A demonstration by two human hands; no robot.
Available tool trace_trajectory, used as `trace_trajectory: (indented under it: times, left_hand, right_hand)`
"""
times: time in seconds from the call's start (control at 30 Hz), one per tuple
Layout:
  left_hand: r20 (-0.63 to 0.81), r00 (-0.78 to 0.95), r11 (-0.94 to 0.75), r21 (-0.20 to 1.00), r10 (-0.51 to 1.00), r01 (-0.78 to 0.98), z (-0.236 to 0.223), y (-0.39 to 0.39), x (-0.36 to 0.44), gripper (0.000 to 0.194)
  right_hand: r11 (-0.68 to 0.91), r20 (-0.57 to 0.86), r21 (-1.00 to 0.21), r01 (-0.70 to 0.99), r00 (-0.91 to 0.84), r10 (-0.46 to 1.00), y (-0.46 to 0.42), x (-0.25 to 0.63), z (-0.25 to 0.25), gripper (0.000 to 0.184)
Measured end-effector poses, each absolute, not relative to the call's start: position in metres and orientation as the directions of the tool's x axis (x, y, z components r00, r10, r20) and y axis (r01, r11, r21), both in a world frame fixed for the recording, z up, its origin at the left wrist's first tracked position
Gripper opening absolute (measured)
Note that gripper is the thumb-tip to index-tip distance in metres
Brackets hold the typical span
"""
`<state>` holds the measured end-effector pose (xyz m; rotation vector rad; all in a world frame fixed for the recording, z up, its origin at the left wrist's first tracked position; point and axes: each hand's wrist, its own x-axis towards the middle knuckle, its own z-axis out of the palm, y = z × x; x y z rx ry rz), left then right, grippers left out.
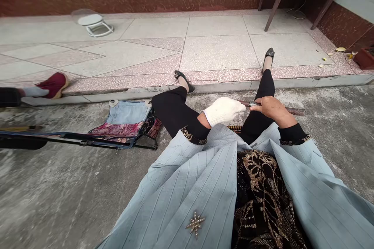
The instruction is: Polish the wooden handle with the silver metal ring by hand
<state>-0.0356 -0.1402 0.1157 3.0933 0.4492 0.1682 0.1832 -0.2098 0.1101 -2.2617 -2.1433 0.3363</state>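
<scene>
My left hand [223,111] wears a white knitted glove and is closed around the left part of a dark brown stick [295,111]. My bare right hand [270,107] grips the same stick further right, palm down. Between the two hands, grey wire [253,104] is wound in a tight coil about the stick. The stick lies roughly level over my knees, and its right end sticks out past my right hand. Its left end is hidden in the glove.
Left of me stands a low folding chair [128,113] with denim and floral cloth. Another person's red shoe [54,85] rests near the step edge [140,93]. A small white stool [95,23] and a wooden table [276,4] stand on the tiled ledge. A reddish pot [364,59] is far right.
</scene>
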Motion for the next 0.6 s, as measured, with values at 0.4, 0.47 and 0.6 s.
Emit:
trace_trajectory:
  times: [0.4,0.47,0.6]
  left_hand:
    - [0.155,0.894,-0.726,0.649,0.42,0.228,0.089,-0.111,-0.029,0.031]
    - [0.119,0.872,-0.705,0.644,0.475,0.297,0.078,-0.12,-0.027,0.032]
    - [0.06,0.916,-0.833,0.443,0.397,0.332,0.07,-0.14,-0.023,0.032]
  right_hand:
    - [0.14,-0.001,-0.719,0.68,-0.202,0.979,-0.217,0.176,0.118,0.041]
    - [0.075,0.087,-0.75,0.657,-0.014,0.996,-0.215,0.18,0.115,0.047]
    - [-0.049,0.092,-0.629,0.776,0.137,0.986,-0.21,0.182,0.107,0.05]
